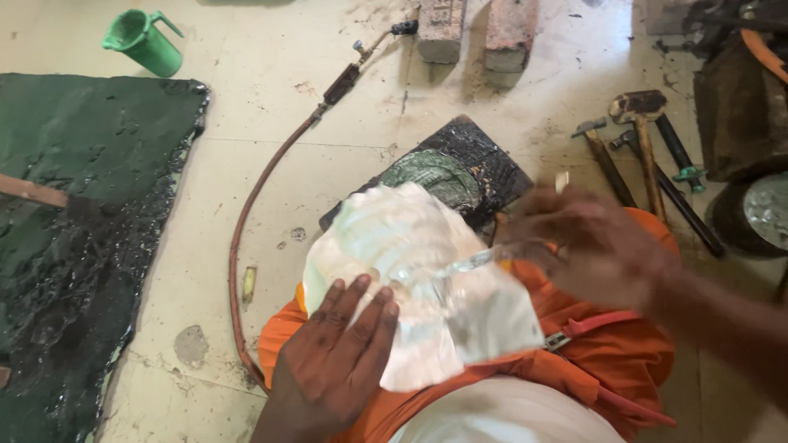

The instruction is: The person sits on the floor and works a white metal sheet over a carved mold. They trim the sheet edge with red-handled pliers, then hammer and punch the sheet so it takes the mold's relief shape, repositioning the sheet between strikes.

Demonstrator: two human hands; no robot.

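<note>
- The scene is a workshop floor (pixel 271 90) of pale, stained tiles, seen from above; no desk is in view, and the person sits on the floor with an orange cloth (pixel 611 361) over the lap.
- A thin, shiny metal sheet (pixel 410 271), worked in relief, lies on the lap over that cloth.
- The left hand (pixel 332 365) presses flat on the near edge of the sheet, fingers spread wide and gripping nothing.
- The right hand (pixel 587 242), blurred, hovers just right of the sheet with its fingers curled around a slim, pale tool (pixel 460 264) whose tip meets the sheet.
- As a judgement, the work goes best with the left palm pinning the sheet firmly and the tool stroked lightly, so the thin metal does not crease.
- Beyond the sheet sits a dark pitch block (pixel 468 168); a reddish hose (pixel 246 221) curves to its left.
- Far left of the sheet lies a black-green slab (pixel 82 205), with a green jug (pixel 144 41) above it.
- Hammers (pixel 644 148) lie right of the sheet; two bricks (pixel 476 29) stand beyond it.
- No package, label or sign is legible.
</note>
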